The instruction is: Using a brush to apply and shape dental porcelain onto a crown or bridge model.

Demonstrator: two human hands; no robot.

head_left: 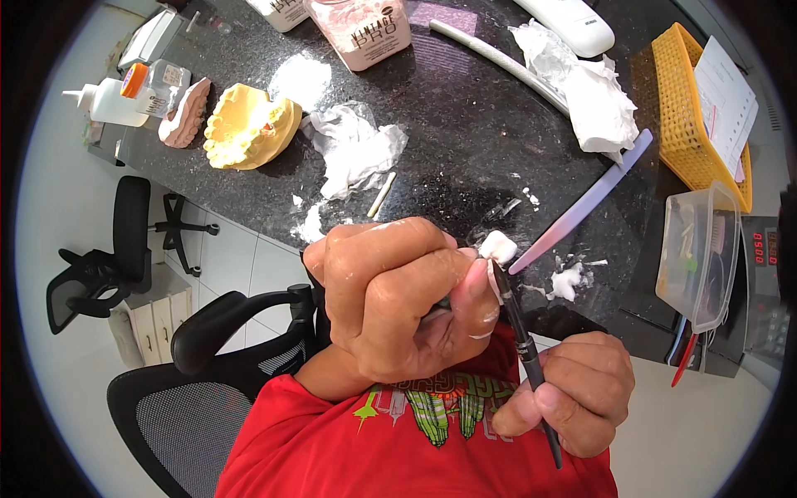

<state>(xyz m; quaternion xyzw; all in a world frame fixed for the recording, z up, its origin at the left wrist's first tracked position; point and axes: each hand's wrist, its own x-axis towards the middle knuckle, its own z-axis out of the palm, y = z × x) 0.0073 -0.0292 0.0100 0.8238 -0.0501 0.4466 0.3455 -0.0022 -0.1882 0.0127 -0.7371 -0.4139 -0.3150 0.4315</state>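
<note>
My left hand [403, 299] is closed, thumb and fingertips pinched together. At those fingertips sits a small white tooth-like piece [498, 246], which they seem to grip, though the contact is mostly hidden. My right hand [581, 394] is wrapped round the dark handle of a fine brush [521, 332], which slants up and left. The brush's tip meets the lower edge of the white piece. Both hands are raised before my red shirt, at the near edge of the black counter [473, 187]. White powder marks my left fingers.
Yellow [245, 129] and pink [184, 114] dental casts stand at left, beside bottles. Crumpled tissue [353, 149], a purple-pink file [585, 199] and a grey hose [498, 62] lie beyond my hands. At right are a yellow basket [677, 108] and a clear box [697, 257].
</note>
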